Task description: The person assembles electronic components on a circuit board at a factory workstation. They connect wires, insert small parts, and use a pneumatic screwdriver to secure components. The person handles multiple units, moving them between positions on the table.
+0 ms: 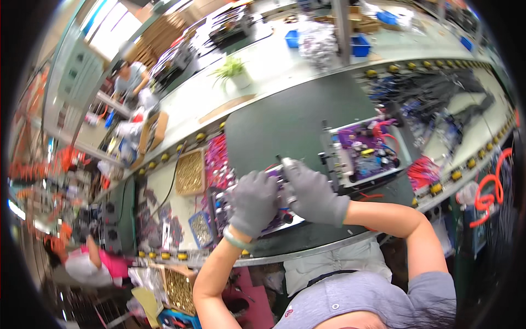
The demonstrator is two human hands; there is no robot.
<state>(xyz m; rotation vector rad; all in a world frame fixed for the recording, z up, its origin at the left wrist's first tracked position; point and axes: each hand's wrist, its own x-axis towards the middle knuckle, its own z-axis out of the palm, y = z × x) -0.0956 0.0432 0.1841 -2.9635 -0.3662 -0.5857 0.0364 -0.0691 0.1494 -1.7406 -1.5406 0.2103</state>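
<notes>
Both my hands wear grey gloves and work close together over a purple circuit-board unit (221, 209) in a pale casing, near the bench's front edge. My left hand (255, 200) is closed, its fingers curled down over the board; what they hold is hidden. Beside it, my right hand (313, 192) is closed too, fingers bent at the unit's inner parts, with a small pale piece near the fingertips that is too blurred to name. To the right lies a second open unit (368, 151) with a purple board, red wires and a pale metal frame.
The units rest on a dark green mat (290, 120). At left stand a tray of brass-coloured parts (190, 172), pink-red parts (219, 160) and a blue tray of small metal parts (201, 228). Black cables (438, 98) pile up at far right. Beyond are a potted plant (240, 78) and co-workers.
</notes>
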